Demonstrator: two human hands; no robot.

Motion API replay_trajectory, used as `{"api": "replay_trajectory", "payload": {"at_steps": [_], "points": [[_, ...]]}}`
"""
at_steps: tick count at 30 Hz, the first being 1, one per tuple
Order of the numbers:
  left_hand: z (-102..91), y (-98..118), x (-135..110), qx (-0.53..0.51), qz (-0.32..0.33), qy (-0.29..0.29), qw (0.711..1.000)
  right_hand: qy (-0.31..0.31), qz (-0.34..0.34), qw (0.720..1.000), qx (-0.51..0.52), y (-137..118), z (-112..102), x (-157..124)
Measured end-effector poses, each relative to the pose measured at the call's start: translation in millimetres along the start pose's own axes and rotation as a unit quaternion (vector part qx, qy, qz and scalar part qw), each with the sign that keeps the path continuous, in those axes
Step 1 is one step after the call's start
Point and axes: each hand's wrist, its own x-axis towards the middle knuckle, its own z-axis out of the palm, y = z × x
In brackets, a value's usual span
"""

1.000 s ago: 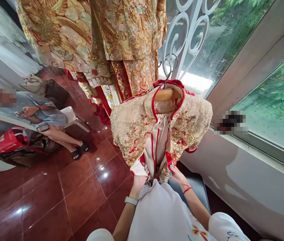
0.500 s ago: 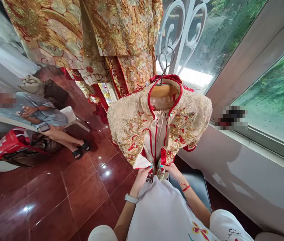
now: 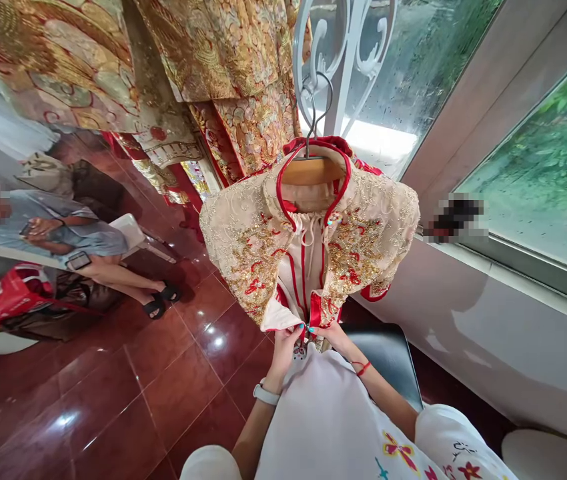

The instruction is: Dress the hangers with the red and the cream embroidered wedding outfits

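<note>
A cream jacket [image 3: 258, 247] with gold and red embroidery and red trim hangs on a wooden hanger [image 3: 312, 171], whose metal hook is caught on a white scrolled window grille [image 3: 343, 47]. My left hand [image 3: 287, 339] pinches the left front edge at the hem. My right hand [image 3: 332, 332] pinches the right front edge beside it. The two edges meet between my fingers. A white watch sits on my left wrist and a red string on my right.
Gold brocade garments [image 3: 173, 60] hang behind the jacket at upper left. A person [image 3: 63, 233] sits on a white chair at the left with a red bag [image 3: 13, 293]. A black stool [image 3: 388, 353] stands under my right arm. The window ledge [image 3: 488, 267] runs along the right.
My hands have drawn the two front edges of the jacket together at the hem. The view has shifted, so the jacket sits higher and further left.
</note>
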Motion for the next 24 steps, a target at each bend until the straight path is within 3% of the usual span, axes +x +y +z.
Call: {"api": "replay_trajectory", "payload": {"at_steps": [18,24], "points": [[-9.7,-8.1,11.8,0.066,0.001,0.012,0.998,0.017,-0.015,0.999,0.031,-0.5,6.1,2.8],[-19.0,-26.1,33.5,0.124,0.005,0.020,0.992,0.085,-0.028,0.995,0.048,17.3,5.9,16.5]]}}
